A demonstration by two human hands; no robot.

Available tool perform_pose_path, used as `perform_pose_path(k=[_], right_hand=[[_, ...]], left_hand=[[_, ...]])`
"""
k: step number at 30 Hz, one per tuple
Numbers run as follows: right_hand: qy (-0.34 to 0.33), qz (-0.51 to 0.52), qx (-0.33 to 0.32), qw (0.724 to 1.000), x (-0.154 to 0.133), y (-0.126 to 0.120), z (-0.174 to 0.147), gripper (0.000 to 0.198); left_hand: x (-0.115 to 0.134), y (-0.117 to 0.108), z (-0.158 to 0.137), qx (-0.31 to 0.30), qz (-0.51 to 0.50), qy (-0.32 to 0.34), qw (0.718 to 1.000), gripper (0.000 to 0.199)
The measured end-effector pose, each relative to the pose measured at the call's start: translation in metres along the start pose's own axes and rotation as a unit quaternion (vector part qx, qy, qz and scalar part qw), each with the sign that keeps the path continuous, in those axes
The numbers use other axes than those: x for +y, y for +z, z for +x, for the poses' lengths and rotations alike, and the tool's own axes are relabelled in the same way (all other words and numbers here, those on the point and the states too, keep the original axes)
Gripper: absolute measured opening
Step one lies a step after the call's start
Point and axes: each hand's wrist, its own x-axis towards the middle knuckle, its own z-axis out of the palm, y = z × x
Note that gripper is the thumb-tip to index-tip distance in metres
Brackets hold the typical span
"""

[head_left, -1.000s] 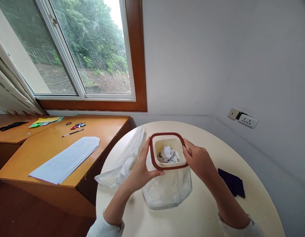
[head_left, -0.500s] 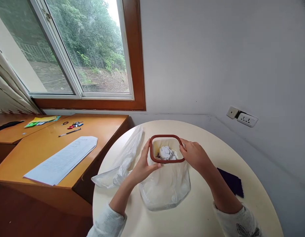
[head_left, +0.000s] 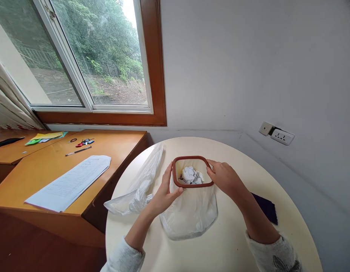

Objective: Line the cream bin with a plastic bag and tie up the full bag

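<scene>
A small trash bin with a brown rim (head_left: 192, 186) stands on the round table, seen from above. Crumpled white paper (head_left: 189, 175) lies inside it. A clear plastic bag (head_left: 192, 221) lines the bin and hangs out from under the rim toward me. My left hand (head_left: 165, 192) is at the rim's left side, fingers along its outer edge and thumb by the near left corner. On the other side, my right hand (head_left: 224, 177) grips the rim's right edge between thumb and fingers. The bin's walls are mostly hidden by the bag.
Another stretch of clear plastic (head_left: 142, 190) lies left of the bin on the cream table (head_left: 214, 249). A dark folded cloth (head_left: 267, 207) is by my right forearm. Left, a wooden desk (head_left: 122, 141) holds paper sheets (head_left: 70, 183), a pen (head_left: 78, 151) and keys (head_left: 85, 142).
The brown rim has shifted very slightly to the right between my hands. Both hands keep their places on it, and the view has moved a little.
</scene>
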Motion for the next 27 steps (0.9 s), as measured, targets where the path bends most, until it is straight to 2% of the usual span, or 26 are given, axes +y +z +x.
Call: perform_pose_path(k=[3, 6, 17, 27], right_hand=[[0.001, 0.003, -0.011, 1.0, 0.0, -0.002, 0.001, 0.026], [-0.003, 0.003, -0.012, 1.0, 0.001, -0.002, 0.002, 0.026], [-0.006, 0.01, -0.005, 1.0, 0.008, 0.0, 0.003, 0.029], [-0.004, 0.025, 0.013, 1.0, 0.01, -0.001, 0.0, 0.03]], left_hand=[[0.005, -0.001, 0.0, 0.007, -0.015, -0.019, 1.0, 0.062], [0.01, -0.001, 0.0, 0.01, -0.025, -0.024, 0.999, 0.054], [0.013, -0.002, 0.006, 0.019, -0.02, -0.019, 0.999, 0.052], [0.008, 0.004, 0.007, 0.017, -0.098, -0.023, 0.995, 0.054]])
